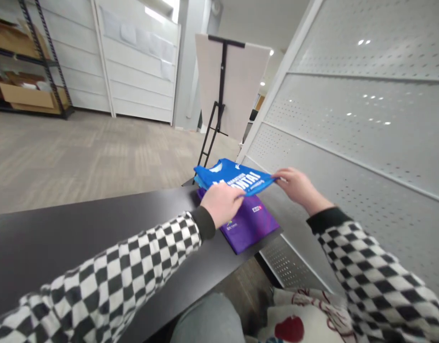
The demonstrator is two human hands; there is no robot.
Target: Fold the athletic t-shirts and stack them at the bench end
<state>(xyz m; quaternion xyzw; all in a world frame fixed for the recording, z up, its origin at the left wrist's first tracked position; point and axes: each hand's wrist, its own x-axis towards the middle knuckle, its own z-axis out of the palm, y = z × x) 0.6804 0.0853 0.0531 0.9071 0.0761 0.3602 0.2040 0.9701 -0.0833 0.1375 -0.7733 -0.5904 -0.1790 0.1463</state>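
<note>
A folded blue T-shirt (223,170) with white lettering is held by its near edge, raised a little and tilted above the black table. My left hand (222,204) is closed on its near left corner, fingertips partly hidden. At the near right corner, my right hand (294,185) pinches the cloth between thumb and fingers. Beneath lies a folded purple shirt (253,224) with small printed logos, flat at the table's right end. A strip of lighter blue cloth (201,183) shows under the blue shirt's left side.
The black table (98,224) stretches to the left. A white perforated panel (348,128) rises close on the right. Behind the table stands a board (237,81) on a black easel. Shelving with cardboard boxes (30,97) is at the far left.
</note>
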